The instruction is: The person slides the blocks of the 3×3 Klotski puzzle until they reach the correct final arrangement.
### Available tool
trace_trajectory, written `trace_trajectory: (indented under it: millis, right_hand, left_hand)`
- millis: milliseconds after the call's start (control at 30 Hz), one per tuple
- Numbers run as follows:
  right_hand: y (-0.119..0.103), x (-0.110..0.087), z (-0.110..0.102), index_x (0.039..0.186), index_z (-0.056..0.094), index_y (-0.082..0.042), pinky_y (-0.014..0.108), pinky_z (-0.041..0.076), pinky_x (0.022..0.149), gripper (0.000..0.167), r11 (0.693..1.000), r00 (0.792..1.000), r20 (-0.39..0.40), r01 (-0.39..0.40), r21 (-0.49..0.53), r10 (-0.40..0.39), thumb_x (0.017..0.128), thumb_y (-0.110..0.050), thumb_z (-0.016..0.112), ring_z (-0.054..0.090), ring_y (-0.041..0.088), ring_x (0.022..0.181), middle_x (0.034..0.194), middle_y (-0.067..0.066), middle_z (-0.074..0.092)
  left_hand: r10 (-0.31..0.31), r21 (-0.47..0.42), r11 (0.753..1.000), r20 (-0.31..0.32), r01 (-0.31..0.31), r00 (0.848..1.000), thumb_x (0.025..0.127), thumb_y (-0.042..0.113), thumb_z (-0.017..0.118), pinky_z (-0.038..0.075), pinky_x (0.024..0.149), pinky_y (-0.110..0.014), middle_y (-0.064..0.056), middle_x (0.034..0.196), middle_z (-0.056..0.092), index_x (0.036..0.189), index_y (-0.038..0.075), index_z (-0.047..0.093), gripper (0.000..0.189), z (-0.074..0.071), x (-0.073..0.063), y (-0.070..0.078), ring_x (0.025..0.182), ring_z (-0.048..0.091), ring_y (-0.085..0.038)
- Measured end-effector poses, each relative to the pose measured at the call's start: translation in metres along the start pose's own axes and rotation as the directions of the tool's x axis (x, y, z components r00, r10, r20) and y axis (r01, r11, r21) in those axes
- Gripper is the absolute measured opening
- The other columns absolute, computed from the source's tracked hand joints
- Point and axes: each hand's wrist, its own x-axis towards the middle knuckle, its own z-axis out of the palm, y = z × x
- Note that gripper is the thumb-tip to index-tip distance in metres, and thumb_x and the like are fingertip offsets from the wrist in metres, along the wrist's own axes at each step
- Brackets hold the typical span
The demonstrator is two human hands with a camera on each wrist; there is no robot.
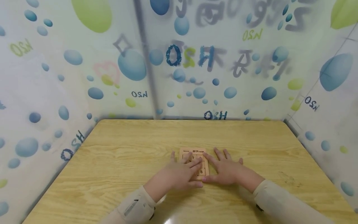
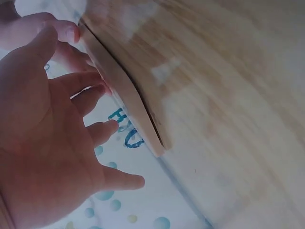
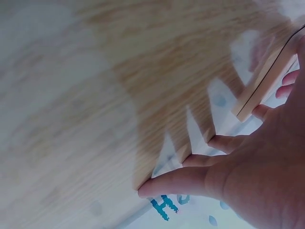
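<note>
The left hand (image 1: 181, 174) lay over a wooden number puzzle (image 1: 207, 169), its fingers spread fairly straight and released, covering much of the tiles. The right hand (image 1: 227, 171) was beside it, its fingers likewise extended and released: the index fingertip met the puzzle's right edge near the top, and the thumb tip was at the lower right corner. So the puzzle sat beneath the left fingers and between the right index finger and thumb, flat on the tabletop (image 1: 126, 149).

Only the head view showed the puzzle's face: the tile with a 7 (image 1: 193, 157) peeped out among the left fingertips, the tile with an 8 (image 1: 201, 172) lay just below them, and printing ran along the border beyond. The left little finger pointed past the left edge.

The left wrist view gave instead the puzzle's thick side and the left palm, with the little finger standing out apart from that side. The right wrist view showed three right fingertips touching the tabletop next to the puzzle, hard to judge from above. Beyond all the fingers rose a wall (image 1: 199, 84) with blue and green drops; pale sleeves (image 1: 282, 200) covered both forearms behind them.
</note>
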Motion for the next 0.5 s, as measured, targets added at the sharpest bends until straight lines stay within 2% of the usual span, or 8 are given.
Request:
trace_trajectory:
  millis: [133, 300, 500]
  right_hand:
    - [0.000, 0.001, 0.001, 0.170, 0.020, -0.045, 0.101, 0.009, 0.100, 0.104, 1.000, 1.000, -0.013, -0.001, 0.000, 0.001, 0.084, -0.093, 0.053, 0.008, 0.058, 0.162, 0.181, 0.015, 0.007]
    - [0.001, 0.003, 0.001, 0.169, 0.020, -0.045, 0.101, 0.008, 0.101, 0.105, 1.000, 1.000, -0.016, 0.000, 0.007, 0.000, 0.083, -0.093, 0.055, 0.007, 0.058, 0.163, 0.181, 0.015, 0.007]
    - [-0.001, 0.002, -0.001, 0.169, 0.021, -0.045, 0.101, 0.008, 0.101, 0.104, 1.000, 1.000, -0.011, -0.006, 0.002, 0.006, 0.083, -0.092, 0.056, 0.007, 0.058, 0.163, 0.181, 0.015, 0.007]
  left_hand:
    - [-0.017, 0.026, 1.000, -0.016, 0.018, 1.000, 0.100, 0.080, 0.040, 0.016, 0.122, -0.084, 0.013, 0.179, 0.018, 0.168, 0.031, 0.034, 0.084, 0.000, -0.011, 0.006, 0.169, 0.013, -0.027]
    - [-0.040, 0.056, 0.998, 0.018, 0.039, 0.999, 0.095, 0.086, 0.040, 0.020, 0.120, -0.085, 0.013, 0.178, 0.023, 0.166, 0.030, 0.038, 0.091, 0.005, -0.025, 0.014, 0.168, 0.018, -0.027]
    - [-0.081, 0.099, 0.992, -0.023, 0.083, 0.996, 0.096, 0.084, 0.041, 0.018, 0.121, -0.085, 0.013, 0.178, 0.022, 0.168, 0.029, 0.035, 0.090, 0.008, -0.018, 0.012, 0.169, 0.016, -0.027]
